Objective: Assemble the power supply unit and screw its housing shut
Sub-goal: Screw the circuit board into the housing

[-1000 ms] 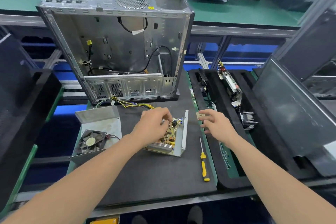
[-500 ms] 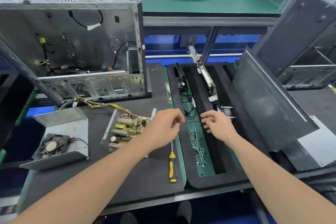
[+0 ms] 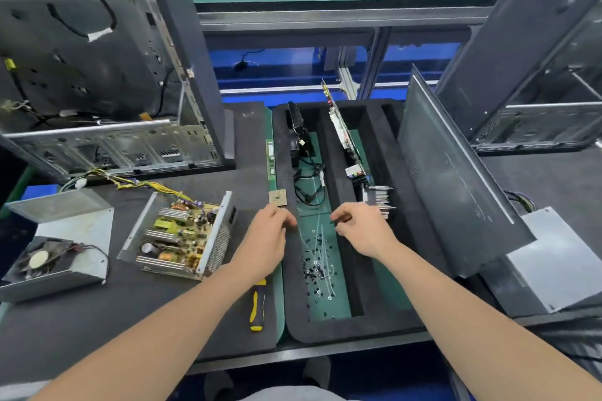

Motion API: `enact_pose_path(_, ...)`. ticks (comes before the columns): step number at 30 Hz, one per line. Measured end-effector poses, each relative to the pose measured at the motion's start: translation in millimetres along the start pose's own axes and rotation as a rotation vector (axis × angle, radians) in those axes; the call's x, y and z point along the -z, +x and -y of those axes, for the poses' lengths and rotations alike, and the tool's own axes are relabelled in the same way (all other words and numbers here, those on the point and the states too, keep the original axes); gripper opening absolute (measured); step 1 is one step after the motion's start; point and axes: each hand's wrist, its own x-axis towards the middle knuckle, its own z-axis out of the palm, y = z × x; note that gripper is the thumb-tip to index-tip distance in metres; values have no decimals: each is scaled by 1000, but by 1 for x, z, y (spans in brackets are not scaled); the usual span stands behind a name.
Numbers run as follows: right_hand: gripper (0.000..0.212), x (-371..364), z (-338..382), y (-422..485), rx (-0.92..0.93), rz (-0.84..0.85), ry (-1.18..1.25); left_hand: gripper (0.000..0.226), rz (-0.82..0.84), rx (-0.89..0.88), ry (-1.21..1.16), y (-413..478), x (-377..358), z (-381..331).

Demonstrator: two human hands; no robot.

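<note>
Grey sheet-metal power supply housing [image 3: 217, 249] lies open on the dark grey work mat [image 3: 130, 319], left of both hands, with its green-and-yellow circuit board [image 3: 179, 234] facing up. A bundle of yellow and black wires [image 3: 143, 185] runs from its far end toward the back of the mat. Further left sits the separate grey metal cover half [image 3: 75, 231] with its round black fan [image 3: 39, 259].

Both bare forearms reach forward from the bottom edge and converge at the near end of the long black foam tray [image 3: 293, 303]. The left hand [image 3: 267, 238] is palm down at the tray's left rim, fingers curled under; whether it grips anything I cannot tell. The right hand [image 3: 361, 231] hovers over the tray's middle ridge, thumb and forefinger drawn close as if pinching something small and dark, though the view is too blurred to be sure.

Between the hands, a scatter of small dark screws [image 3: 314, 270] lies on the tray's green floor. A yellow-and-black screwdriver [image 3: 257, 306] rests on the mat under the left wrist. A square tan chip [image 3: 277, 198] sits just beyond the left fingers. An open silver computer case [image 3: 97, 81] stands behind, and a dark grey side panel [image 3: 456, 179] leans at the right.
</note>
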Motion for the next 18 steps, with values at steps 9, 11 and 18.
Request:
enact_pose_path(9, 33, -63, 16, 24, 42, 425, -430, 42, -15, -63, 0, -21, -9, 34)
enact_pose_path(11, 32, -75, 11, 28, 46, 414, -482, 37, -14, -65, -12, -20, -9, 37)
enact_pose_path(18, 23, -99, -1, 35, 12, 316, -509, 32, -49, -29, -83, -22, -12, 41)
